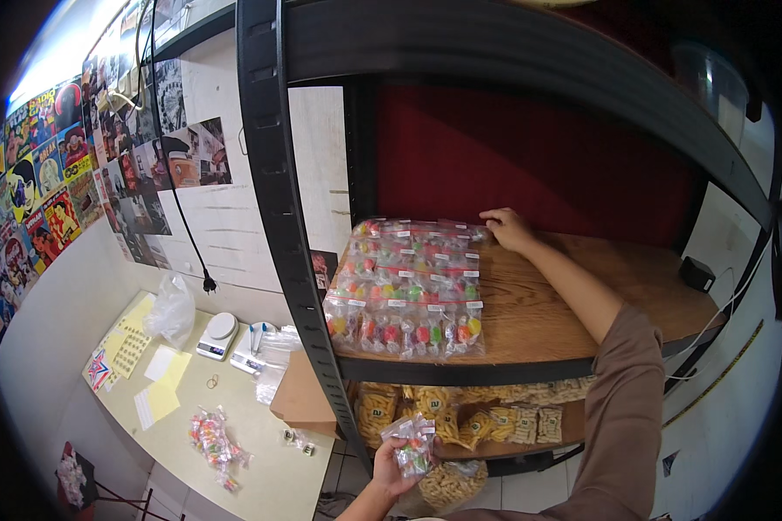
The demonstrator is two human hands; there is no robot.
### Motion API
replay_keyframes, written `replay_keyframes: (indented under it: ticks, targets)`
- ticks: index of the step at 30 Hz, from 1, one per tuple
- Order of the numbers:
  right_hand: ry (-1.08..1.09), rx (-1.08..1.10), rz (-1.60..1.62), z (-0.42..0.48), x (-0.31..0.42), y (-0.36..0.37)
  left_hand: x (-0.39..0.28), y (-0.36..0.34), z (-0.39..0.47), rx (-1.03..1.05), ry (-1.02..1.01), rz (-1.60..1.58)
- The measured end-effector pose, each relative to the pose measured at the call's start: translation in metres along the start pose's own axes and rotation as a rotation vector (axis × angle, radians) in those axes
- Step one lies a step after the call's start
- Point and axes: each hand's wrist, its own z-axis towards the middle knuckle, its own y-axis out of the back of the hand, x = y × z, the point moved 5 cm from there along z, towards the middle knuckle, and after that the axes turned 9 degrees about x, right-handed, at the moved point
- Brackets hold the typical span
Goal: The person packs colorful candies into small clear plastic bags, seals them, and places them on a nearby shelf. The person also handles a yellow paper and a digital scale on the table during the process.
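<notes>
Rows of clear zip bags of wrapped colourful candies (404, 286), with red zip strips and small white labels, lie on the wooden shelf (534, 306). At the back right corner of these rows, my right hand (509, 229) reaches in beside a candy bag (477, 233); whether its fingers grip that bag is not clear. Lower down, in front of the shelves, my left hand (397, 465) holds several small candy bags (414, 446) bunched together.
Snack bags (430, 407) fill the shelf below. At left, a table (267, 482) bears loose candies (215, 443), a kitchen scale (217, 337), empty plastic bags (277, 358) and a cardboard box (306, 391). A black metal upright (267, 163) stands left of the shelf; a black box (696, 273) sits right.
</notes>
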Motion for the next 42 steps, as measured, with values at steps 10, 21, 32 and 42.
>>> replay_keyframes:
  ticks: [10, 21, 32, 42]
  targets:
    - [0.648, -0.206, -0.001, -0.175, 0.171, 0.096, 0.002, -0.066, 0.010, 0.184, -0.035, 0.192]
    - [0.257, 0.425, 0.323, -0.273, 0.183, 0.018, 0.034, -0.077, -0.005, 0.129, -0.066, 0.259]
    - [0.392, 0.020, 0.393, -0.271, 0.180, 0.059, 0.048, -0.067, -0.003, 0.139, 0.009, 0.098]
    - [0.094, -0.189, 0.662, -0.135, 0.072, 0.112, 0.025, -0.031, 0.004, 0.035, -0.015, 0.128]
